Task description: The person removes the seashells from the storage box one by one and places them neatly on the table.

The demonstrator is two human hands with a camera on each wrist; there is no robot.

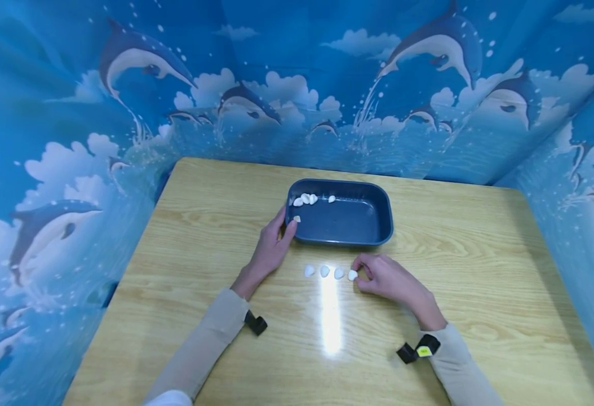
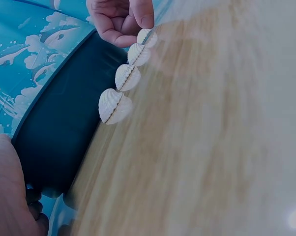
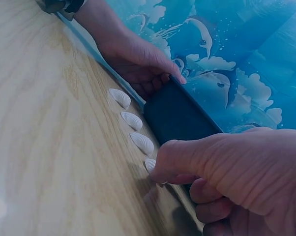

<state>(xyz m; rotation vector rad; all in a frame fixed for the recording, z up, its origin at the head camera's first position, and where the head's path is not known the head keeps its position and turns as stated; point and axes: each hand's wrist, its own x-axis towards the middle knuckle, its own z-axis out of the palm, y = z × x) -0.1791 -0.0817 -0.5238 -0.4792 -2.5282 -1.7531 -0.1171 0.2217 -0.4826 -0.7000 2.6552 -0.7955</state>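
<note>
- Glossy counter (image 1: 479, 254) carries our shell row (image 1: 324, 272).
- We pinch the end shell (image 1: 353, 275) with our right hand (image 1: 389, 277); uneven release could nudge its neighbour (image 1: 339, 273).
- Beyond, our left hand (image 1: 270, 247) grips the blue tray (image 1: 337, 243); a tug might slide the shells inside (image 1: 305, 198).

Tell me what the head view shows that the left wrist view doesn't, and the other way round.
Only the head view shows the inner shells, lying in the tray, and both sleeves. Only the left wrist view shows clear ribs on the outer shells. Both show four outer shells in a row on the table, the right hand pinching the end one, and the left hand at the tray.
</note>
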